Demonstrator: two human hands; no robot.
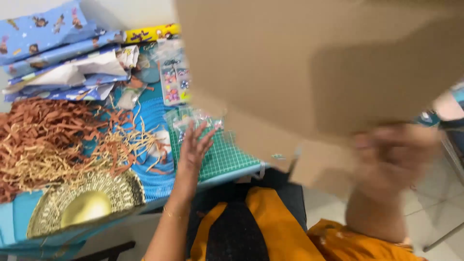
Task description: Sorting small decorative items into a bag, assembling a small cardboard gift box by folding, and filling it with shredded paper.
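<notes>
Both hands were up at once. Her right hand (392, 153), badly blurred, was against the lower edge of a big brown cardboard sheet (314, 63); whether its fingers gripped the edge or only pressed against it could not be told. That sheet was the largest thing in view, lifted in the air off the table's right edge and filling the upper right of the scene. The left hand (195, 145) was open with fingers spread and held nothing; it hovered at the near right corner of the table, over a green cutting mat (220, 157) with a white grid.

On the table (19, 217), covered in blue, a wide heap of shredded brown and straw-coloured paper (53, 145) lay along the left side. Rolls and loose sheets of blue wrapping paper (53, 43) with small cartoon figures were stacked at the far left corner, and a yellow roll (152, 34) lay beside them along the far edge. A gold lace doily with a shiny gold oval (87, 205) sat at the near edge. A clear packet (193, 121) rested on the far end of the mat, just beyond the left fingertips, and a sticker sheet (172, 84) lay farther back.
</notes>
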